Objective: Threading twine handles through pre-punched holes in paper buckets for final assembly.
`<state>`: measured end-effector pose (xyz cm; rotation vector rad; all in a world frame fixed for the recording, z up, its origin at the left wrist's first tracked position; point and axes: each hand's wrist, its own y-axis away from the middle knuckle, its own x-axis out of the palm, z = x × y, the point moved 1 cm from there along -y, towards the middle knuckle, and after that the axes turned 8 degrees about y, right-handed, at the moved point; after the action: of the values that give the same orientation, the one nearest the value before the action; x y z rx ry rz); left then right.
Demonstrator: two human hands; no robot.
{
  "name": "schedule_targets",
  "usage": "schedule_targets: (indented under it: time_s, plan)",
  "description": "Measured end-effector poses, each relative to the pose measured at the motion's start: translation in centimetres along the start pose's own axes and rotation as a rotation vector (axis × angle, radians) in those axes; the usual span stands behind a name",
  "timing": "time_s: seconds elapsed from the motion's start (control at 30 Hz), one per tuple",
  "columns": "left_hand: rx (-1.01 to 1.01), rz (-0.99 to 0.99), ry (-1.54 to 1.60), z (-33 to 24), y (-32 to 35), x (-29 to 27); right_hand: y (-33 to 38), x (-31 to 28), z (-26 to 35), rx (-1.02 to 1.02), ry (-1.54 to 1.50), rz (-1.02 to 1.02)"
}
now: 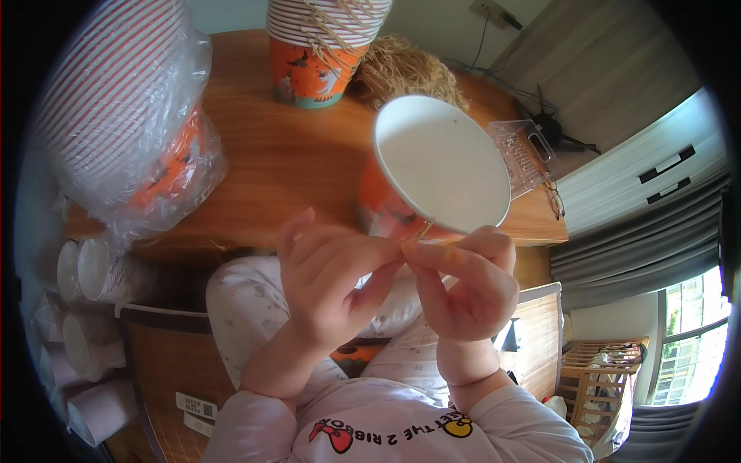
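Note:
A white-lined paper bucket (444, 166) with an orange printed outside stands at the table's near edge, its open mouth tilted toward me. A short bit of tan twine (424, 228) shows at its near rim. Just below that, my left hand (332, 274) and my right hand (467, 282) meet fingertip to fingertip. Each is closed in a pinch, seemingly on the twine's end, which the fingers mostly cover. My left little finger sticks up apart from the rest.
A stack of orange buckets (316, 73) with twine loops stands at the back, beside a heap of loose twine (409, 73). Plastic-wrapped buckets (123, 116) tower at left. A clear plastic holder (521, 158) and glasses (554, 199) lie right. More white cups (93, 347) sit lower left.

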<state>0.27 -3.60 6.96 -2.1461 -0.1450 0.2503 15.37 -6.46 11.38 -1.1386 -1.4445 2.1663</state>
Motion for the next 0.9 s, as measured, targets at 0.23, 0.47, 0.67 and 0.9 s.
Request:
schedule_targets:
  time_s: [0.23, 0.47, 0.67, 0.9]
  plan:
    - [-0.092, -0.011, 0.160, -0.2, -0.6, 0.1, 0.0, 0.3, 0.3, 0.054, -0.024, -0.001]
    - [-0.172, -0.052, 0.335, 0.4, -0.4, 0.6, 0.3, 0.1, 0.8, 0.037, 0.078, 0.020]
    - [-0.167, -0.047, 0.343, 0.4, -0.3, 0.1, 0.1, 0.7, 0.4, -0.022, 0.112, 0.035]
    - [-0.239, -0.025, 0.417, 0.0, -0.2, -0.2, 0.4, 1.1, 0.4, 0.088, 0.022, -0.010]
